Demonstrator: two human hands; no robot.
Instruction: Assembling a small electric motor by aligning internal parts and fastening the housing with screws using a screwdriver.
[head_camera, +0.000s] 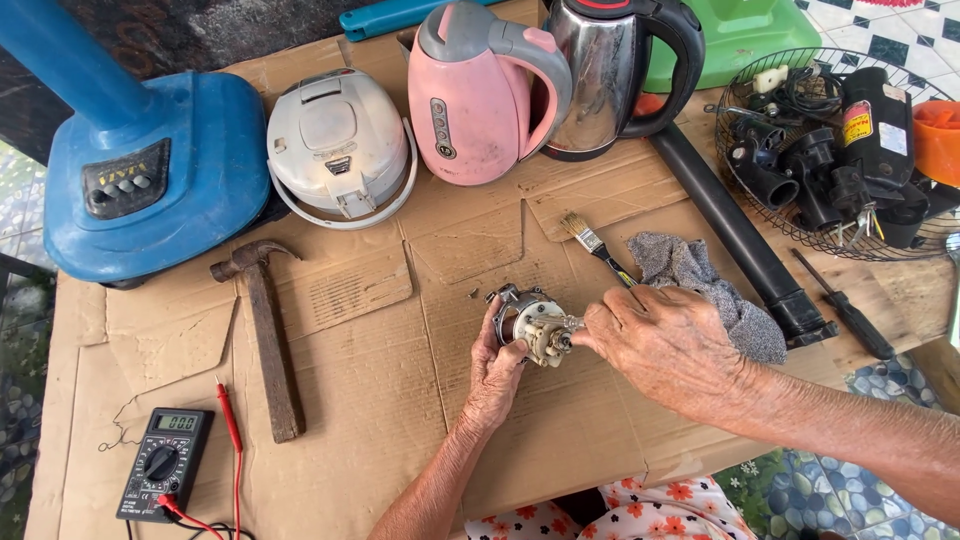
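Note:
My left hand (497, 372) grips a small fan motor (528, 322), metal with a cream plastic gear housing, over the flattened cardboard (400, 330). My right hand (662, 343) pinches the motor's front end, at a small shaft or screw; whether it holds a tool I cannot tell. A few tiny screws (474, 294) lie just left of the motor. A paintbrush (598, 246) and a grey rag (705, 282) rest behind my right hand.
A hammer (267, 335) lies to the left, a multimeter (164, 462) with red leads at the lower left. Behind stand a blue fan base (150, 170), white rice cooker (338, 145), pink kettle (475, 90), steel kettle (615, 70). A black tube (740, 235), screwdriver (845, 305) and wire fan guard (830, 150) with parts sit right.

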